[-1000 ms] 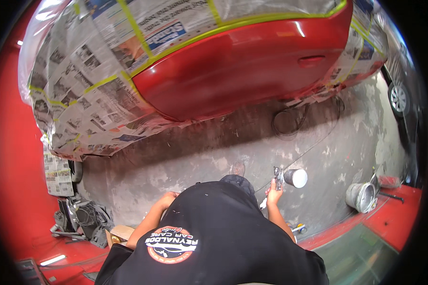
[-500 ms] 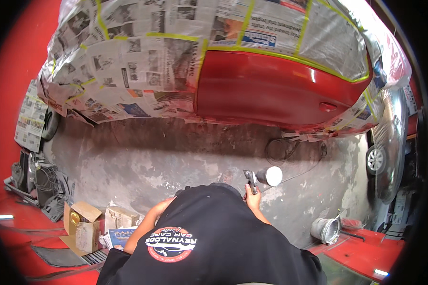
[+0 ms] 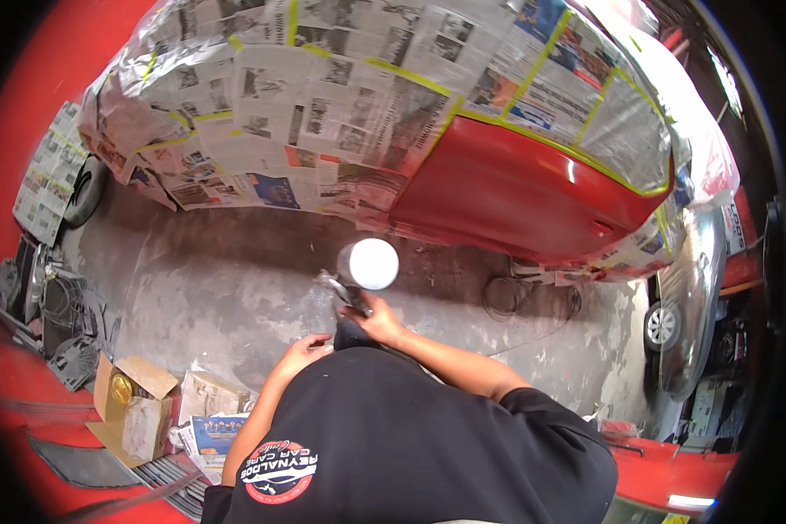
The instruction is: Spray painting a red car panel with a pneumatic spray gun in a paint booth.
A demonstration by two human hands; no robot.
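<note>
My right hand is closed around the handle of a paint spray gun in front of my body. The gun's cup has a round white lid, facing up. My left hand rests by my dark-clothed knee, fingers stretched out and partly hidden, with nothing seen in it. Beyond the gun, to the right, a glossy red car panel with a handle shows between masked areas. Newspaper held with yellow-green tape covers the car body around it. The gun is apart from the panel.
Open cardboard boxes stand at lower left, below a pile of car parts. A thin hose lies coiled on the stained concrete floor. At right is a plastic-covered car with a wheel.
My right hand has carried the spray gun leftward and farther out from my body. More of my right arm and my left hand now show. The view has turned, shifting the red panel rightward.
</note>
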